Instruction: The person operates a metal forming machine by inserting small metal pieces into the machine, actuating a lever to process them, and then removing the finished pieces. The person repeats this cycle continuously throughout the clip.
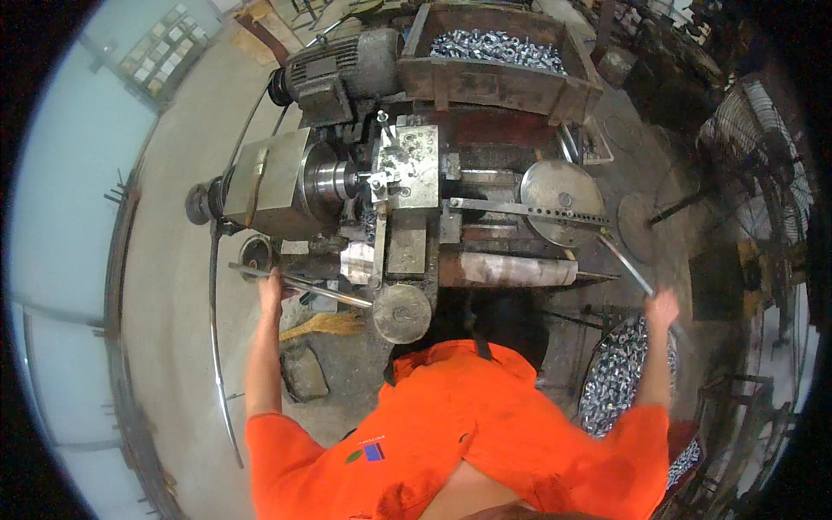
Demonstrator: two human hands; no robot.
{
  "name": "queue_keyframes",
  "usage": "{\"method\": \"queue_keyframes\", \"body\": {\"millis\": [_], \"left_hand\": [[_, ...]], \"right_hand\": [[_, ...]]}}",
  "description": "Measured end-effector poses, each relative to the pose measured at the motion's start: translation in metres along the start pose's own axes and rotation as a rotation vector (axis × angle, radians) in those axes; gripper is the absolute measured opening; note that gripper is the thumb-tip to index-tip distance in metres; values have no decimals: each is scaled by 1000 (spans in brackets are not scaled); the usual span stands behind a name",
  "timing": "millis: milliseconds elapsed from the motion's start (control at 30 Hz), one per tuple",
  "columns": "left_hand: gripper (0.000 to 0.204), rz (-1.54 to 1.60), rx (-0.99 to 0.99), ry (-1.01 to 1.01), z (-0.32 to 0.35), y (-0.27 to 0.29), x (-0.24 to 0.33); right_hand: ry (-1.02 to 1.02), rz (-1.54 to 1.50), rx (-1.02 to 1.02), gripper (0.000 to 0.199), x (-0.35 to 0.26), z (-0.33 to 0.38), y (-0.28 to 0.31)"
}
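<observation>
A lathe-like machine stands in front of me, with a metal spindle chuck [331,180] facing a square steel block [411,166]. My left hand [272,288] is closed round a long metal lever rod [334,294], which runs right to a round steel disc [402,314] on the machine's near side. At the right, my right hand [661,309] grips a second lever handle [627,260]. That handle meets a flat perforated bar [529,209] lying across a large round plate [562,201]. A small bright part [379,183] sits between chuck and block; its exact kind is unclear.
Behind the machine are a dirty electric motor [347,74] and a wooden crate [503,84] of shiny metal parts. A round container of similar parts [614,381] stands below my right forearm. A straw broom [322,325] lies by my left arm. A mesh fan guard [754,130] rises far right.
</observation>
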State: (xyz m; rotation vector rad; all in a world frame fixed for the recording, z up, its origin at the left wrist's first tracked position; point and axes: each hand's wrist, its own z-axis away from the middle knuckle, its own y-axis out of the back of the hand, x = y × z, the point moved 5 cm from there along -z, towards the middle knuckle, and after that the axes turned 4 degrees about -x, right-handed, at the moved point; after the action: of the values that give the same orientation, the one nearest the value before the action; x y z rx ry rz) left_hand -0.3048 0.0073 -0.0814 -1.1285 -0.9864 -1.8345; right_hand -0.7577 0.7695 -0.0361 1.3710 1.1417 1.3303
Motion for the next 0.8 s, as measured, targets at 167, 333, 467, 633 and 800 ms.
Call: {"method": "queue_keyframes", "body": {"millis": [167, 333, 467, 633, 800], "left_hand": [[43, 99, -73, 14, 12, 1, 7], [58, -6, 13, 44, 6, 33, -47], [55, -1241, -248, -332, 1, -9, -82], [44, -1370, 73, -245, 1, -29, -106], [43, -996, 211, -283, -22, -58, -185]], "right_hand": [[-109, 16, 128, 68, -45, -52, 17], [214, -518, 355, 74, -111, 37, 27], [346, -678, 161, 59, -119, 81, -13], [312, -805, -143, 37, -142, 98, -10], [443, -834, -92, 35, -170, 107, 19]]}}
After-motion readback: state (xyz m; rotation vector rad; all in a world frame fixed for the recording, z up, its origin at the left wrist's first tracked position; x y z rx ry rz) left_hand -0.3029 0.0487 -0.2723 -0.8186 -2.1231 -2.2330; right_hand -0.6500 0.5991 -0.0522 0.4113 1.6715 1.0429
